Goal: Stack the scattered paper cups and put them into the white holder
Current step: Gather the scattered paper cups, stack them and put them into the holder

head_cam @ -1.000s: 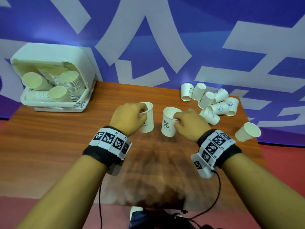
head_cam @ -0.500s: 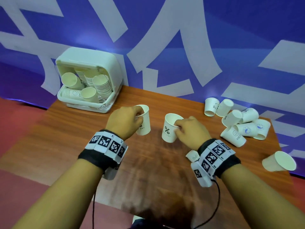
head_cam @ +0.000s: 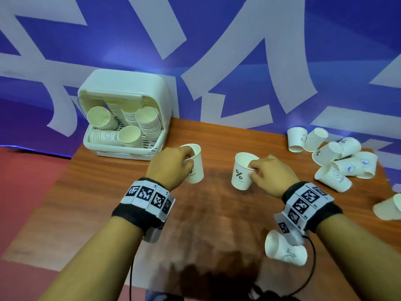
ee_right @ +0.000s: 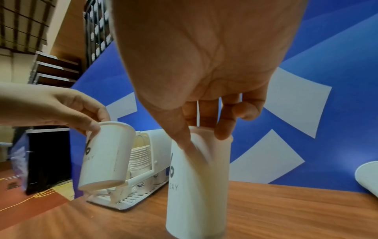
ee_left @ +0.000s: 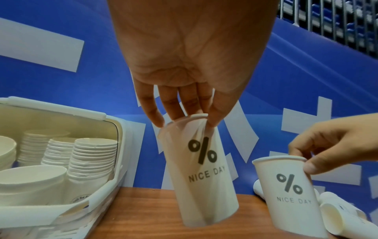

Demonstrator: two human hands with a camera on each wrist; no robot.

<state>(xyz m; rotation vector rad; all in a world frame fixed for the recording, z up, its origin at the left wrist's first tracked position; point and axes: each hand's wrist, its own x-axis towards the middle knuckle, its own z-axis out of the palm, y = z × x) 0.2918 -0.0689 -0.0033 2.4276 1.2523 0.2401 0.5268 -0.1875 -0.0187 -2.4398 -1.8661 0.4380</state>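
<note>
My left hand pinches the rim of an upright white paper cup printed "% NICE DAY", held just above the wooden table. My right hand pinches the rim of a second such cup, a short way to the right of the first. The white holder stands open at the table's back left, with several stacks of cups lying inside. Several loose cups lie scattered at the table's right.
One cup lies on its side under my right wrist near the front edge, and another lies at the far right edge. A blue and white banner stands behind the table. Red floor shows to the left.
The view has swung so the holder sits closer to centre. Both hands keep their cups and have drawn a little further apart; the left cup is nearer the holder.
</note>
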